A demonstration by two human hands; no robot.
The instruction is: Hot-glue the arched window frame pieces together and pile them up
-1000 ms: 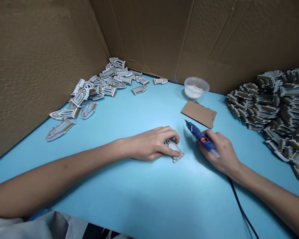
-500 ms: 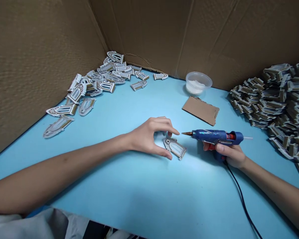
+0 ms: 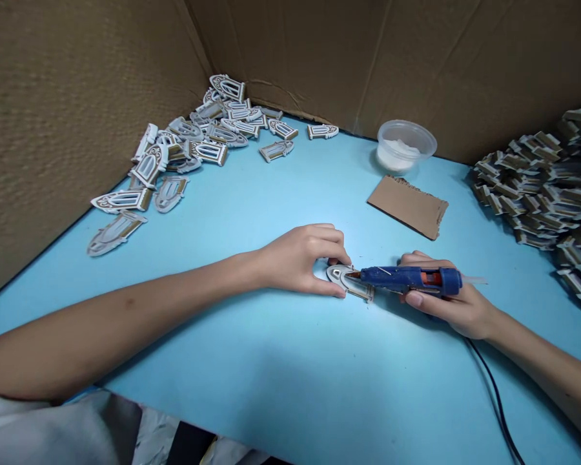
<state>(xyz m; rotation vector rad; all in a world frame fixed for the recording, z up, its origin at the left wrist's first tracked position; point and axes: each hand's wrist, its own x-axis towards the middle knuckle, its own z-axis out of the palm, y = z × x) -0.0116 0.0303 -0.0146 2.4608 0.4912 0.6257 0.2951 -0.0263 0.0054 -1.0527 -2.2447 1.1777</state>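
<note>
A small arched window-frame piece [image 3: 337, 274] lies flat on the blue table, its rounded end toward the left. My left hand [image 3: 314, 257] pinches that piece at its rounded end, thumb on the near side and fingers on the far side. In my right hand [image 3: 458, 300] is a blue hot glue gun [image 3: 399, 279], fingers wrapped round its handle. Its brown nozzle tip is over the piece, at or just above the surface; I cannot tell if it touches. A clear glue stick pokes out of the gun's back end.
Loose arched pieces [image 3: 208, 153] are heaped at the back left against the cardboard wall [image 3: 290, 51]. A clear tub [image 3: 407, 145] of white material and a cardboard scrap [image 3: 409, 205] stand at the back right. Many more pieces [image 3: 537, 187] are stacked at far right. The gun's black cord [image 3: 494, 387] trails to the front.
My left hand has closed on the arched piece. My right hand has brought the glue gun leftward and down, so its nozzle is now over the piece. The view has shifted slightly.
</note>
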